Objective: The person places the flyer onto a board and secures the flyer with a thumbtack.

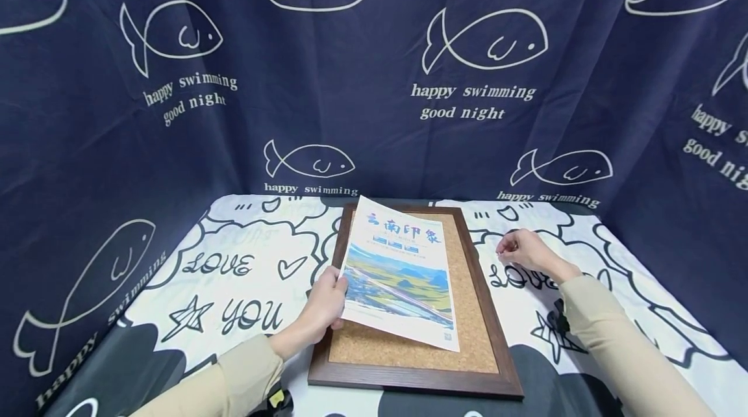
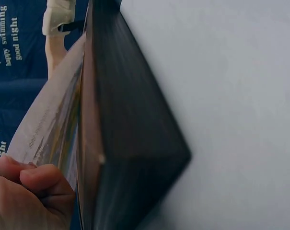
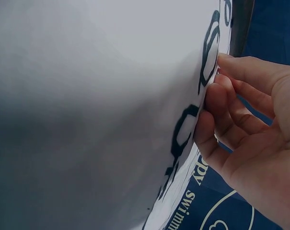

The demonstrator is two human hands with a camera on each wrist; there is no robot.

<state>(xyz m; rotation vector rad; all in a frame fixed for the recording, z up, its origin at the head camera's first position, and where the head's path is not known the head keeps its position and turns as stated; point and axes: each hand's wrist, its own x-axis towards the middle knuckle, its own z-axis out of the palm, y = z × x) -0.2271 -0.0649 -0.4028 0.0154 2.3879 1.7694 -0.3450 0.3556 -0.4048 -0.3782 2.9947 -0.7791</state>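
Note:
A printed poster [image 1: 403,274] with a colourful landscape and Chinese lettering tilts over the cork board [image 1: 403,355], overlapping most of its middle. My left hand [image 1: 326,300] grips the poster's left edge between thumb and fingers. In the left wrist view, the left hand [image 2: 34,191] is beside the board's dark frame [image 2: 135,110], with the poster [image 2: 53,120] curving away from it. To the right of the board, my right hand [image 1: 526,251] is low over the tablecloth, thumb and fingers brought together. A tiny pale object shows at its fingertips, its kind unclear. In the right wrist view, that hand's [image 3: 252,110] fingers are curled.
The brown wooden frame [image 1: 415,381] borders the cork board, which lies flat on a white tablecloth [image 1: 245,274] with black lettering and doodles. Dark blue curtains [image 1: 374,79] with fish drawings enclose the back and sides.

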